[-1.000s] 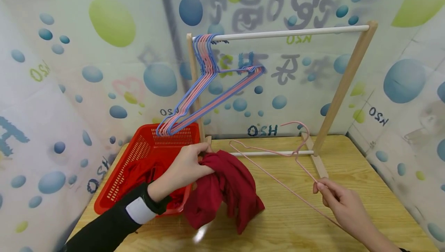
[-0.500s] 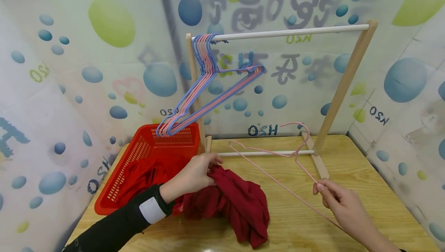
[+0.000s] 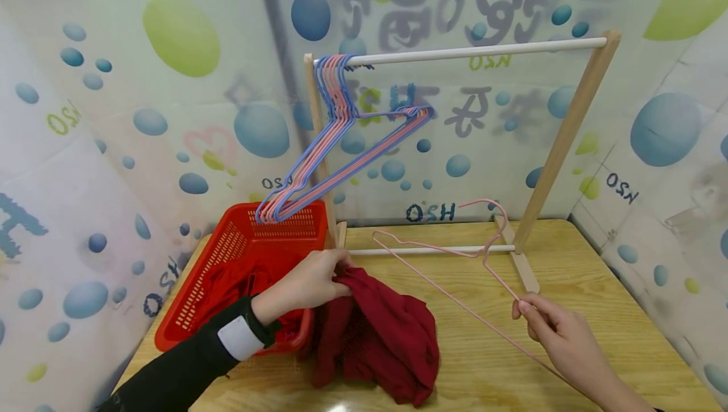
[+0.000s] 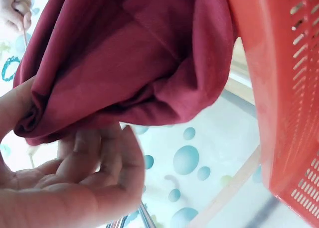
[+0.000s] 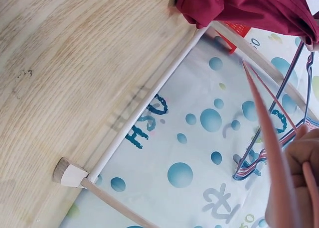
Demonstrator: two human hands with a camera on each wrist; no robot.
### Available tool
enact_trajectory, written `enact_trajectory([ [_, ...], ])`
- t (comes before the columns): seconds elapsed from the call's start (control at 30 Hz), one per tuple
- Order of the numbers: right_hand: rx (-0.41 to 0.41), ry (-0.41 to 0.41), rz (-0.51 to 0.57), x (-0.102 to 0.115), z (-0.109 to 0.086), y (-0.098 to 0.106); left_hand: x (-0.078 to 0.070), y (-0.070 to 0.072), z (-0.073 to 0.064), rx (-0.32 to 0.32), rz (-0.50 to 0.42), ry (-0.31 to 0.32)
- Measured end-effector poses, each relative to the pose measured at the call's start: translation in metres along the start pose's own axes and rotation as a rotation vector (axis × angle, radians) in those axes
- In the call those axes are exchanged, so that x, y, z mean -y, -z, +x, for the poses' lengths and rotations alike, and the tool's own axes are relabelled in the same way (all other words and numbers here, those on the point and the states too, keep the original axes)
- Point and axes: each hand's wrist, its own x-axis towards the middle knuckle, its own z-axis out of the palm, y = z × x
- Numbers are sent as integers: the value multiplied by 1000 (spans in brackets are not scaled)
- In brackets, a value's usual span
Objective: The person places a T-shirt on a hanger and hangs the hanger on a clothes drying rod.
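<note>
My left hand (image 3: 307,284) pinches a bunched dark red cloth garment (image 3: 387,336) by its upper edge, just right of the basket. The garment hangs in folds over the table; its kind is hidden by the bunching. In the left wrist view, the thumb and fingers of the left hand (image 4: 84,168) hold a rolled edge of the garment (image 4: 134,63). On the right, my right hand (image 3: 560,330) grips a pink wire hanger (image 3: 485,250) by one shoulder, its hook pointing up and away. The hanger (image 5: 268,126) crosses close before the right wrist camera.
A red plastic basket (image 3: 165,323) with more red cloth (image 3: 233,279) inside stands on the wooden table (image 3: 489,361) at left. Behind stands a rack with a white rail (image 3: 455,54) and wooden posts (image 3: 563,143). Several blue and pink hangers (image 3: 335,127) hang at its left end.
The left hand has shifted right and then back left, ending slightly lower. The garment has dropped and spread toward the near side. The right hand and pink hanger have stayed nearly still.
</note>
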Motion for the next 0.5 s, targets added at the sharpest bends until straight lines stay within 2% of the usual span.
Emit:
enact_trajectory([
  [0.13,-1,7,6,-1,-1,0,0,1,-1,24,-35,-27],
  [0.27,-3,15,14,-2,-1,0,-2,1,-1,0,-62,-40],
  [0.5,0,9,18,-2,-1,0,-2,4,3,-62,-97,25],
])
